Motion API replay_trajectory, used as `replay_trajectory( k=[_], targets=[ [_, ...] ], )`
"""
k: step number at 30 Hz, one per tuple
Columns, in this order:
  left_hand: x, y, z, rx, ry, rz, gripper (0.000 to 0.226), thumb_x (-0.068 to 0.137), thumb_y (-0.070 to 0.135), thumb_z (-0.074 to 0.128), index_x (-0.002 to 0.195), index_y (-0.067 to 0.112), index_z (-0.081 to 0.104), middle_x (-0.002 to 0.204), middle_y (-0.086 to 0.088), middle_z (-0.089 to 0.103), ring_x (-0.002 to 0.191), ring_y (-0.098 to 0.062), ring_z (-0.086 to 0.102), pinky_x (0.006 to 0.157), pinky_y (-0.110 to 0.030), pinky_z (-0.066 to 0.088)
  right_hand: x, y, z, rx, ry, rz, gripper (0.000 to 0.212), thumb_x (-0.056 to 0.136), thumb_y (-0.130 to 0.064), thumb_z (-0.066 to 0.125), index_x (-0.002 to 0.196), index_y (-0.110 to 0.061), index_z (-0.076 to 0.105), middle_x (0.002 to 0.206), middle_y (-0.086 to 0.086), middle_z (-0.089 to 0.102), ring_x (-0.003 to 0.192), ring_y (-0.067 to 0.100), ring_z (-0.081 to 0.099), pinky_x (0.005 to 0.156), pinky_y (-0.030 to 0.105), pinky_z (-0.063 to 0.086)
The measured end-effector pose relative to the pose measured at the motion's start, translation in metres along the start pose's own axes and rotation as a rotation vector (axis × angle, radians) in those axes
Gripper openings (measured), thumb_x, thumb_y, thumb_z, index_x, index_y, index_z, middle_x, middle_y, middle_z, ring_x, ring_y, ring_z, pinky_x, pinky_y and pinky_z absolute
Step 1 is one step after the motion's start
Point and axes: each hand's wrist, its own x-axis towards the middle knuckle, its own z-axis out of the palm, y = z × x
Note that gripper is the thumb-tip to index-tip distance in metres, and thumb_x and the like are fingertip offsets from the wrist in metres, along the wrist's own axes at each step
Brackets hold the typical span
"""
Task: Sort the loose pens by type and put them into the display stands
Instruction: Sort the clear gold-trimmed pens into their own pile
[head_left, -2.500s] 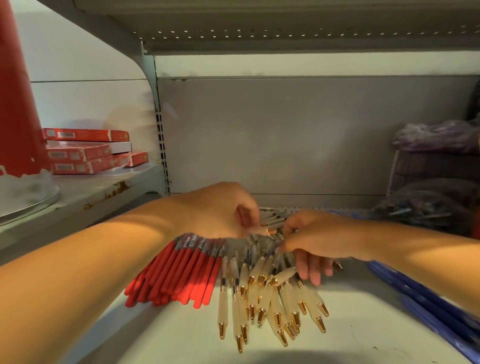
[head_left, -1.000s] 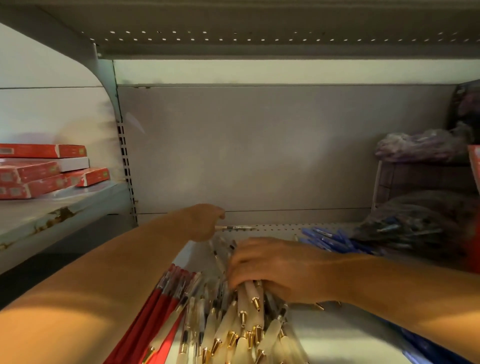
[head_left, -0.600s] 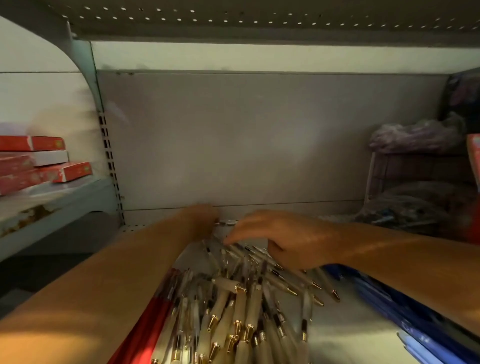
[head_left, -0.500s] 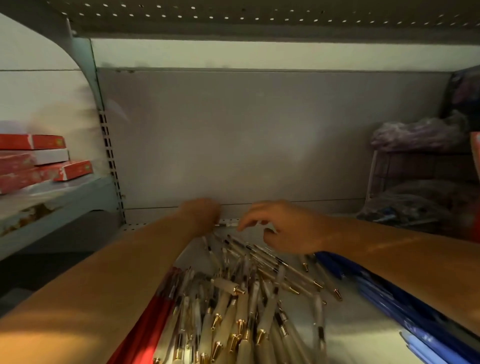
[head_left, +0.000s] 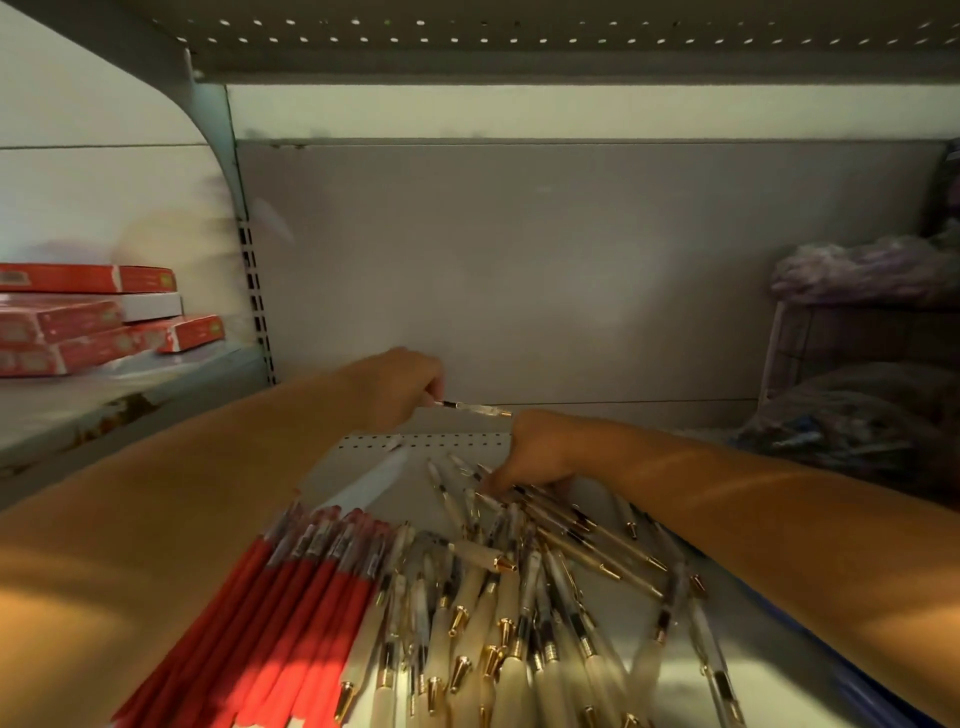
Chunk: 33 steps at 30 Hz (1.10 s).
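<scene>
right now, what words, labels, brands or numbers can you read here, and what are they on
No text here can be read.
Red boxes: pale label patches, too blurred to read.
Red pens: no print shows.
White pens: no print shows.
Pen in the left hand: too small to tell.
Bags: no text shows.

Red pens: tight parallel bundle, flat on shelf, near left. Cream pens, gold tips: loose overlapping pile, near centre, tips mostly pointing near. Slim clear pens, gold tips: fanned out right of centre, farther back. Single clear pen: lifted, level, far centre.
</scene>
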Motion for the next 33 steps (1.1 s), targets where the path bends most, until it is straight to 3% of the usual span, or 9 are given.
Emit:
replay_trajectory(
  k=[2,6,11,14,18,21,24,29,33],
  targets=[
    [-0.010,0.000,-0.006,-0.081,-0.055,0.051,0.013,0.097,0.006,0.056,0.097,0.018,0.062,0.096,0.001,0.060,0.090,-0.018,0.056,0.080,-0.030,0.046,-0.001,-0.004,-0.003,-0.007,-0.044,0.034,0.030,0.077,-0.036,0.081,0.084,-0.016,0.060,0.090,0.005,0.067,0.081,0.020,0.069,0.065,0.032,0.061],
    [-0.027,0.008,-0.021,-0.189,-0.049,0.112,0.019,0.094,0.012,0.063,0.106,0.024,0.070,0.099,0.013,0.063,0.092,0.002,0.057,0.075,-0.008,0.038,-0.005,-0.003,-0.010,-0.007,-0.151,0.095,0.028,0.079,-0.036,0.078,0.093,-0.016,0.065,0.093,0.004,0.070,0.085,0.018,0.068,0.081,0.036,0.060],
    [-0.044,0.036,-0.035,-0.282,-0.147,0.188,0.028,0.090,0.015,0.069,0.087,0.042,0.071,0.095,0.024,0.065,0.094,0.014,0.056,0.079,-0.011,0.037,-0.011,0.003,-0.013,-0.089,-0.194,0.183,0.034,0.077,-0.047,0.075,0.090,-0.016,0.068,0.089,0.003,0.070,0.077,0.018,0.068,0.067,0.030,0.061],
    [-0.047,0.058,-0.025,-0.256,-0.254,0.247,0.029,0.087,0.014,0.073,0.083,0.043,0.072,0.092,0.030,0.063,0.095,0.015,0.055,0.081,-0.012,0.038,-0.016,0.003,-0.014,-0.114,-0.233,0.230,0.033,0.077,-0.045,0.075,0.092,-0.018,0.067,0.092,0.003,0.067,0.079,0.017,0.065,0.064,0.027,0.058],
    [-0.047,0.074,0.000,-0.248,-0.255,0.278,0.033,0.084,0.006,0.074,0.080,0.038,0.073,0.108,0.015,0.067,0.108,-0.001,0.058,0.100,-0.037,0.048,-0.022,-0.001,-0.011,-0.107,-0.271,0.253,0.029,0.082,-0.039,0.073,0.099,-0.016,0.068,0.098,0.006,0.068,0.084,0.020,0.067,0.077,0.032,0.059],
    [-0.052,0.074,0.009,-0.307,-0.228,0.276,0.029,0.083,0.001,0.072,0.091,0.030,0.077,0.106,0.017,0.067,0.103,-0.004,0.062,0.097,-0.030,0.050,-0.026,-0.007,-0.007,-0.108,-0.281,0.229,0.019,0.092,-0.028,0.063,0.100,-0.011,0.066,0.105,0.013,0.068,0.091,0.027,0.069,0.084,0.042,0.059],
    [-0.061,0.070,0.009,-0.372,-0.272,0.233,0.048,0.084,-0.004,0.070,0.085,0.043,0.073,0.091,0.029,0.066,0.093,0.000,0.065,0.088,-0.019,0.054,-0.029,-0.009,-0.005,-0.129,-0.252,0.187,0.022,0.094,-0.031,0.061,0.090,-0.011,0.067,0.089,0.009,0.069,0.076,0.023,0.070,0.069,0.036,0.060],
    [-0.068,0.067,0.012,-0.586,-0.241,0.098,0.050,0.078,-0.008,0.074,0.072,0.041,0.076,0.083,0.014,0.074,0.081,-0.006,0.070,0.072,-0.012,0.054,-0.028,-0.004,0.000,-0.265,-0.107,0.104,0.029,0.099,-0.034,0.052,0.081,-0.012,0.058,0.084,0.007,0.065,0.072,0.022,0.067,0.071,0.034,0.060],
    [-0.081,0.066,0.002,-0.550,-0.285,0.130,0.050,0.079,-0.006,0.072,0.089,0.043,0.075,0.088,0.030,0.070,0.087,0.004,0.068,0.081,-0.017,0.056,-0.026,0.006,0.003,-0.275,-0.032,0.005,0.030,0.102,-0.031,0.047,0.077,-0.014,0.053,0.076,0.005,0.058,0.064,0.019,0.059,0.064,0.032,0.053]
  ],
)
